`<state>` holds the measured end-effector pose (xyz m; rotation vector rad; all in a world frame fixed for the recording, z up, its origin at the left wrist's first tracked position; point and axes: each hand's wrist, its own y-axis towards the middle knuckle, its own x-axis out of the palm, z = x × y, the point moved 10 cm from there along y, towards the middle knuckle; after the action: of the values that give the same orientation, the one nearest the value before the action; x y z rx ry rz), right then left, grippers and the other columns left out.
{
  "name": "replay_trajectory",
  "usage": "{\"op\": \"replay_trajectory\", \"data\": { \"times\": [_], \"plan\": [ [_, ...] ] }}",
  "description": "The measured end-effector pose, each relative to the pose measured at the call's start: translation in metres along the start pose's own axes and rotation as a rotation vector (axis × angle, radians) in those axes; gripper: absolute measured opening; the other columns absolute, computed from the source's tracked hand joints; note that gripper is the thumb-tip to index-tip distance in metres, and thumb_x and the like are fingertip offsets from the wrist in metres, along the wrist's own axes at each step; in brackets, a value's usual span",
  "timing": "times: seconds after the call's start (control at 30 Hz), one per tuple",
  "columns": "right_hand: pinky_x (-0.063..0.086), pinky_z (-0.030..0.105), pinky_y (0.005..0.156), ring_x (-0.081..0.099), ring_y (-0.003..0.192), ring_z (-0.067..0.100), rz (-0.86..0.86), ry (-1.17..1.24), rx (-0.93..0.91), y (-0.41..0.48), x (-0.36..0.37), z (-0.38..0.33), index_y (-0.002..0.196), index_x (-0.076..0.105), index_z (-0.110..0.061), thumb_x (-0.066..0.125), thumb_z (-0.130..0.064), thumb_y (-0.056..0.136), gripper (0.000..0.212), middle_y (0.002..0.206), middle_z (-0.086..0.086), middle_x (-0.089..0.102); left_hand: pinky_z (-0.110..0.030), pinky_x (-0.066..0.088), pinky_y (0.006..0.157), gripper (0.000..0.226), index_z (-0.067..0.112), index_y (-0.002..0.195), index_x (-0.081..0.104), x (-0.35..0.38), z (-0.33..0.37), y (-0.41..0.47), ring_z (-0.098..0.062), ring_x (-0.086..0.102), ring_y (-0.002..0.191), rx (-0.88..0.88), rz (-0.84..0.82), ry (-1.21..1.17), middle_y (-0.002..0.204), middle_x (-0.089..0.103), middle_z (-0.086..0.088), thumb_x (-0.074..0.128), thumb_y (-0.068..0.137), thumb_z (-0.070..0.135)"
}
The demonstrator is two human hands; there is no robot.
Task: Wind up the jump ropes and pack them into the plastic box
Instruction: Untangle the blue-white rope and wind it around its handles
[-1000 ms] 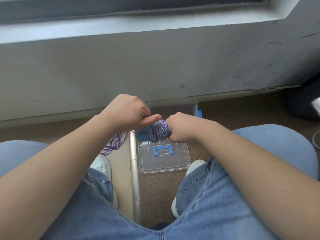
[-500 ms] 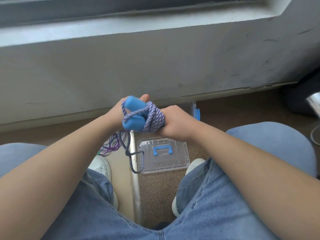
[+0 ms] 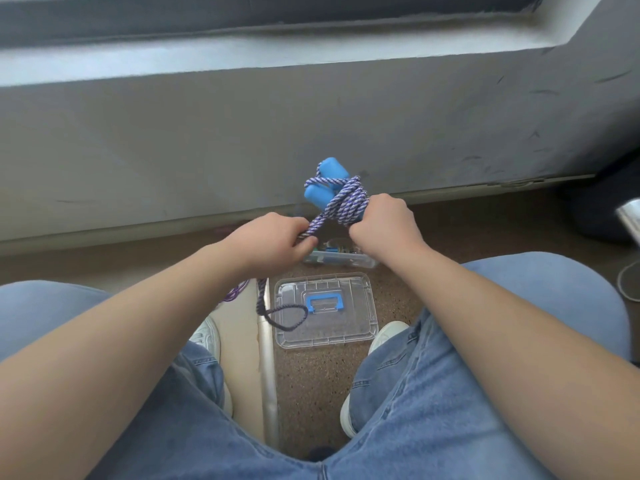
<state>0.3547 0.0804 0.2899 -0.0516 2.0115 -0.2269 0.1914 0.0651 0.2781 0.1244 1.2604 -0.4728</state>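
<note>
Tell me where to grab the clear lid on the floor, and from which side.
Take the clear lid by its blue handle, coming straight down: it lies flat, top up, handle centred. If the handle will not lift, use the right rim, since the rope's hanging loop dangles over the left part.

Right hand [image 3: 381, 225] grips the wound rope [image 3: 346, 202] with blue handles [image 3: 327, 187]; left hand [image 3: 273, 242] pinches its tail above the lid [image 3: 325, 310].
</note>
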Motion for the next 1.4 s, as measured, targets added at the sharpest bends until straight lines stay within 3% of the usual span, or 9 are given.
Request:
{"op": "replay_trajectory", "data": {
  "times": [0.17, 0.33, 0.57, 0.7, 0.8, 0.97, 1.13, 1.3, 1.4],
  "plan": [
    [0.047, 0.034, 0.076, 0.064, 0.107, 0.037, -0.053, -0.215, 0.038, -0.009, 0.011, 0.0, 0.112, 0.064, -0.012, 0.061, -0.021, 0.084, 0.029, 0.116, 0.014, 0.067, -0.03, 0.035, 0.053, 0.042, 0.019, 0.072, 0.05, -0.004, 0.022, -0.006, -0.019, 0.044, 0.055, 0.214, 0.024, 0.361, 0.059, 0.045, 0.004, 0.04, 0.095, 0.052],
    [0.044, 0.032, 0.072, 0.066, 0.103, 0.032, -0.163, -0.382, -0.068, -0.012, 0.028, -0.011, 0.119, 0.063, -0.014, 0.061, -0.021, 0.089, 0.031, 0.115, 0.008, 0.067, -0.027, 0.029, 0.05, 0.049, 0.016, 0.072, 0.054, -0.016, 0.035, -0.006, -0.029, 0.047, 0.052, 0.375, 0.145, 0.555, 0.055, 0.043, 0.001, 0.037, 0.096, 0.055],
    [0.047, 0.029, 0.059, 0.06, 0.072, 0.022, -0.48, -0.329, -0.392, -0.026, 0.066, -0.031, 0.08, 0.056, -0.018, 0.061, -0.018, 0.089, 0.011, 0.075, 0.002, 0.057, -0.033, 0.037, 0.061, 0.057, 0.022, 0.064, 0.057, -0.046, 0.039, -0.015, -0.025, 0.05, 0.049, 0.602, 0.356, 0.425, 0.058, 0.051, 0.005, 0.043, 0.088, 0.071],
    [0.037, 0.023, 0.052, 0.056, 0.063, 0.013, -0.592, -0.303, -0.552, -0.045, 0.072, -0.043, 0.075, 0.058, -0.016, 0.066, -0.024, 0.088, 0.018, 0.074, 0.002, 0.061, -0.035, 0.044, 0.057, 0.063, 0.016, 0.062, 0.066, -0.051, 0.035, -0.014, -0.027, 0.054, 0.058, 0.565, 0.441, 0.269, 0.069, 0.056, 0.0, 0.04, 0.097, 0.062],
    [0.037, 0.027, 0.05, 0.052, 0.058, 0.015, -0.627, -0.273, -0.63, -0.059, 0.072, -0.053, 0.077, 0.063, -0.008, 0.072, -0.03, 0.083, 0.024, 0.069, 0.004, 0.06, -0.033, 0.049, 0.062, 0.074, 0.014, 0.065, 0.071, -0.043, 0.024, -0.003, -0.021, 0.054, 0.064, 0.443, 0.308, 0.045, 0.076, 0.058, 0.003, 0.032, 0.093, 0.07],
    [0.041, 0.027, 0.053, 0.05, 0.055, 0.013, -0.728, -0.039, -0.562, -0.065, 0.07, -0.056, 0.079, 0.065, -0.006, 0.076, -0.025, 0.08, 0.022, 0.069, 0.007, 0.061, -0.032, 0.029, 0.052, 0.069, 0.013, 0.049, 0.038, -0.027, -0.006, 0.01, -0.017, 0.025, 0.049, 0.105, 0.073, -0.143, 0.047, 0.03, -0.002, 0.03, 0.076, 0.077],
    [0.045, 0.027, 0.055, 0.05, 0.059, 0.017, -0.881, 0.381, -0.457, -0.072, 0.057, -0.062, 0.084, 0.068, 0.0, 0.075, -0.007, 0.083, 0.01, 0.07, 0.008, 0.059, -0.035, 0.029, 0.057, 0.073, 0.017, 0.043, 0.036, -0.023, -0.029, 0.009, -0.018, 0.027, 0.051, -0.076, 0.045, -0.637, 0.046, 0.031, 0.005, 0.033, 0.078, 0.081],
    [0.04, 0.029, 0.054, 0.046, 0.061, 0.021, -0.78, 0.756, -0.366, -0.056, 0.038, -0.061, 0.082, 0.072, -0.005, 0.071, 0.007, 0.081, 0.012, 0.074, 0.008, 0.061, -0.034, 0.039, 0.059, 0.047, 0.009, 0.059, 0.05, -0.025, -0.039, 0.005, -0.019, 0.038, 0.057, -0.055, 0.093, -0.717, 0.054, 0.047, -0.003, 0.044, 0.081, 0.05],
    [0.038, 0.031, 0.055, 0.045, 0.059, 0.022, -0.647, 0.811, -0.315, -0.04, 0.031, -0.053, 0.079, 0.072, -0.011, 0.074, -0.001, 0.078, 0.01, 0.074, 0.015, 0.058, -0.028, 0.034, 0.054, 0.038, 0.023, 0.058, 0.05, -0.023, -0.031, 0.0, -0.01, 0.035, 0.052, -0.07, 0.087, -0.722, 0.051, 0.043, 0.01, 0.038, 0.088, 0.042]
  ]
}}
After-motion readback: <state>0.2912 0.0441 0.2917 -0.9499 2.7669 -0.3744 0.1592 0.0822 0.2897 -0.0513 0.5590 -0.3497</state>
